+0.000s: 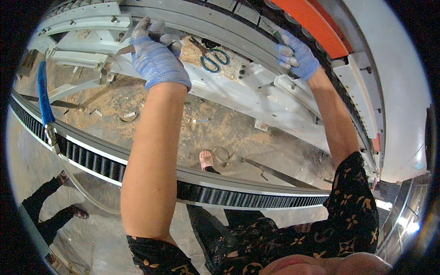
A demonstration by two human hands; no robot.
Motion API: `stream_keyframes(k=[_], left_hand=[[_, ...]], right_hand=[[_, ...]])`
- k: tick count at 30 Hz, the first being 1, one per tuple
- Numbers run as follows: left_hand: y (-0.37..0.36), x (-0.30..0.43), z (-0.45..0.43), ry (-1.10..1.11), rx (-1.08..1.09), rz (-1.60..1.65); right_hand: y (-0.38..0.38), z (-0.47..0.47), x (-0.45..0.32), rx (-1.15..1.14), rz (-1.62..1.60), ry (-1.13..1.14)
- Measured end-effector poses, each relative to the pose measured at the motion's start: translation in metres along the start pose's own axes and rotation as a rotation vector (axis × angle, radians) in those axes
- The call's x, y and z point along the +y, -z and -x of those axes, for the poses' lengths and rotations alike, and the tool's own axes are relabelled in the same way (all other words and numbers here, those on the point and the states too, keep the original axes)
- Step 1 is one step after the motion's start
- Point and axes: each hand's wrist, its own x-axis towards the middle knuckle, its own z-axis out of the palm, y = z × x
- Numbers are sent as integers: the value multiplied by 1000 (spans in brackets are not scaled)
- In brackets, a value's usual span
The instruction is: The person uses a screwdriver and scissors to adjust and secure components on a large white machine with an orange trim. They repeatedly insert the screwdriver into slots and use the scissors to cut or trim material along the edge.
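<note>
My left hand (160, 58), in a blue-grey knit glove, rests over the edge of a pale metal machine beam (192, 25) with its fingers partly curled. A brownish flat strip (125, 51) sticks out beside its palm; whether the hand holds it is hidden. In a matching glove, my right hand (297, 53) grips a thin-shafted tool (276, 36) with a green handle, probably a screwdriver. Its shaft points up and left towards the dark segmented track (247, 12). Between my hands, scissors (215, 60) with blue-green handles lie on a dust-covered ledge (192, 51).
Below my arms runs a rail with black rollers (220, 192). A blue-handled tool with a metal fitting (44, 92) hangs across it at left, near a clear hose (92, 201). Another person's legs (48, 209) stand there. An orange panel (316, 27) borders the top right. Scraps (129, 115) litter the dusty floor.
</note>
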Motion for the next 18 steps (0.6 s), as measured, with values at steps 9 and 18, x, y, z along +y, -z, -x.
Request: stream_keyframes(k=[9, 18], left_hand=[[-4, -2, 4, 13, 0, -15], [3, -2, -4, -5, -32, 58]], right_hand=[[-12, 26, 49, -145, 208, 76], [-27, 8, 15, 457, 949, 486]])
